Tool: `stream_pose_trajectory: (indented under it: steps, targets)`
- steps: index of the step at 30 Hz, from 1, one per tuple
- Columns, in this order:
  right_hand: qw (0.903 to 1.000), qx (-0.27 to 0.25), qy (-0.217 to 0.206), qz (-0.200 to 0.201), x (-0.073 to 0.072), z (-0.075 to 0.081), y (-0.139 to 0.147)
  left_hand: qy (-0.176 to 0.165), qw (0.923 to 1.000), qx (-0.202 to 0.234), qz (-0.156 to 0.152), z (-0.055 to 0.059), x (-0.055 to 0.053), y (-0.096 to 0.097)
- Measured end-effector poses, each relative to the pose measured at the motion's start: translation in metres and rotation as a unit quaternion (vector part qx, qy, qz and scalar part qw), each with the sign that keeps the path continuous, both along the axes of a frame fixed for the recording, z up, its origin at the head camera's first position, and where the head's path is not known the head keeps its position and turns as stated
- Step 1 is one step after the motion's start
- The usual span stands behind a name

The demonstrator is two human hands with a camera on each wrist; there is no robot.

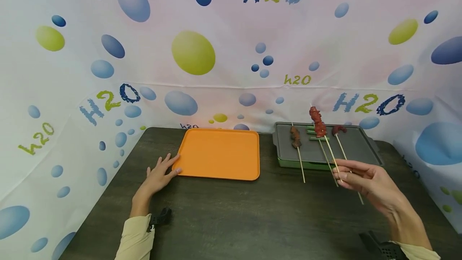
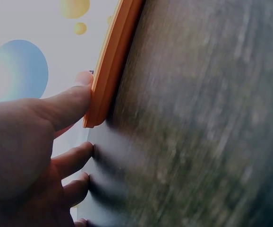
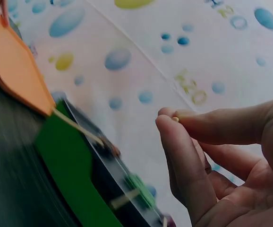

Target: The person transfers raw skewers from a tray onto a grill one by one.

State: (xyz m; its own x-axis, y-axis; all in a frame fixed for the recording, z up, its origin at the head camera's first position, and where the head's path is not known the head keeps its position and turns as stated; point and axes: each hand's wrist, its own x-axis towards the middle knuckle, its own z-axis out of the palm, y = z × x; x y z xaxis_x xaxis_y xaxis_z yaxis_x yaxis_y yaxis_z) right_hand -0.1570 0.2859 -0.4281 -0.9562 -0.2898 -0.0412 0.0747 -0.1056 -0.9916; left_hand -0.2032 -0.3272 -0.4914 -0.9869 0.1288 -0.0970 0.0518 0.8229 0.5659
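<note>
My right hand (image 1: 368,183) pinches the bamboo stick of a red meat skewer (image 1: 317,122) between thumb and fingertips. The skewer is raised over the grey griddle (image 1: 361,143), meat end up and away from me. In the right wrist view only the stick's end (image 3: 175,119) shows at the fingertips. On the griddle lie a brown meat skewer (image 1: 295,137), a skewer of green pieces (image 1: 319,139), partly hidden, and a dark reddish skewer (image 1: 339,129). With fingers spread, my left hand (image 1: 157,177) touches the left edge of an orange tray (image 1: 218,153); its other fingertips rest on the table.
The griddle has a green base (image 3: 70,165) and stands at the table's back right, right of the tray. Several skewer sticks overhang its front edge. The dark wooden table (image 1: 231,220) backs onto a wall covering (image 1: 231,23) printed with bubbles and letters.
</note>
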Motion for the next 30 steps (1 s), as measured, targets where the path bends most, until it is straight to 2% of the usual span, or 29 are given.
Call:
stream_pose_trajectory:
  steps: [12, 22, 30]
  targets:
    - [0.9979, -0.037, -0.029, -0.044, -0.007, -0.019, 0.058, 0.000, 1.0000, 0.007, -0.003, 0.003, 0.001, 0.000]
    - [0.9930, -0.063, -0.068, -0.074, -0.007, -0.029, 0.088, 0.005, 0.9998, 0.017, -0.011, 0.007, -0.003, 0.000]
    - [0.9894, -0.084, -0.092, -0.075, -0.004, -0.034, 0.101, 0.004, 0.9997, 0.018, -0.015, 0.008, -0.004, 0.000]
